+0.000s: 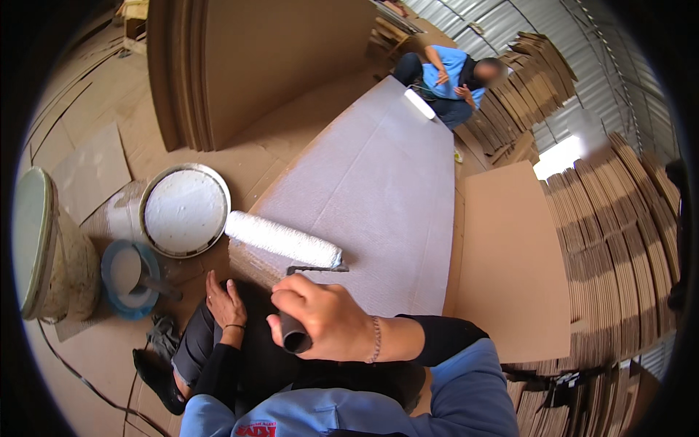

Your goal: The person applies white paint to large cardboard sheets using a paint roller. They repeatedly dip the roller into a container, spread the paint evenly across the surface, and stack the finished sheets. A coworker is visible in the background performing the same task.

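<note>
My right hand [320, 320] is wrapped around the dark handle of a paint roller [284, 239]. The roller's fluffy sleeve is coated white and lies across the near left part of a large cardboard sheet [393, 211], which has a whitish wet-looking film. Bare brown cardboard shows along the sheet's near left edge. Fingers stretched out, my left hand [225, 304] rests on my knee and holds nothing. Left of the roller's tip stands a round pan [143, 211] of white liquid. A blue basin [108, 253] beside it holds a handled cup [129, 268] and more white liquid.
A large stained bucket [76, 258] stands at the far left. Upright cardboard panels [240, 73] rise beyond the pan. Across the sheet a person in blue [450, 65] crouches near a second roller [420, 104]. Tall cardboard stacks [604, 240] line the right; a cable [80, 371] crosses the floor.
</note>
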Demonstrator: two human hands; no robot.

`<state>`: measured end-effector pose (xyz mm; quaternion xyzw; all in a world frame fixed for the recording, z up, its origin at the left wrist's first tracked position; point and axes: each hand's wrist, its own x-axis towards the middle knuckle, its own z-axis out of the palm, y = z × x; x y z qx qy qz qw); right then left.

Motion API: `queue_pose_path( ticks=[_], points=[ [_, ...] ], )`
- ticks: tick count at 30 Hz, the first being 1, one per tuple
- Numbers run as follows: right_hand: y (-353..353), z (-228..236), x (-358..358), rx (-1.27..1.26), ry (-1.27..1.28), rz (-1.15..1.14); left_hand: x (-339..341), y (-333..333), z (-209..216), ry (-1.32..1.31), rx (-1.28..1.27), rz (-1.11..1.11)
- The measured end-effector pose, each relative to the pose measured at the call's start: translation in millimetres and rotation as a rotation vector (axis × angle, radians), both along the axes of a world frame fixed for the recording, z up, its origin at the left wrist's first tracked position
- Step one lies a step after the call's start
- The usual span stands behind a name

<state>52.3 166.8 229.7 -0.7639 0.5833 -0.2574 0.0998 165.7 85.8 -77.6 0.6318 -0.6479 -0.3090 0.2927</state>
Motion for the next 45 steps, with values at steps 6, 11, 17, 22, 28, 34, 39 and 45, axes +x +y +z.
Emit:
queue_pose_path(
  ticks=[6, 11, 17, 22, 28, 34, 39, 45],
  points=[
    [-14, 3, -7, -0.048, 0.062, 0.020, 5, -1, 2, 0.095, -0.075, 0.014],
    [5, 8, -12, -0.087, 0.072, 0.086, 7, 3, 2, 0.117, -0.050, 0.050],
    [-10, 6, -18, -0.088, 0.154, 0.060, 6, 8, -1, 0.054, -0.001, 0.019],
    [9, 24, -19, -0.034, 0.086, 0.183, 5, 5, 0, 0.060, 0.008, 0.014],
    [-2, 20, -33, -0.013, 0.131, 0.219, 5, 6, -1, 0.050, -0.004, 0.018],
    [0, 25, -37, 0.077, 0.118, 0.279, 5, 7, -2, 0.072, -0.007, 0.010],
    [-17, 33, -57, -0.018, -0.046, 0.216, 5, 6, -2, 0.080, -0.027, 0.027],
    [-62, 71, -80, -0.025, -0.416, -0.182, 4, 5, -1, 0.100, -0.020, 0.032]
  ],
)
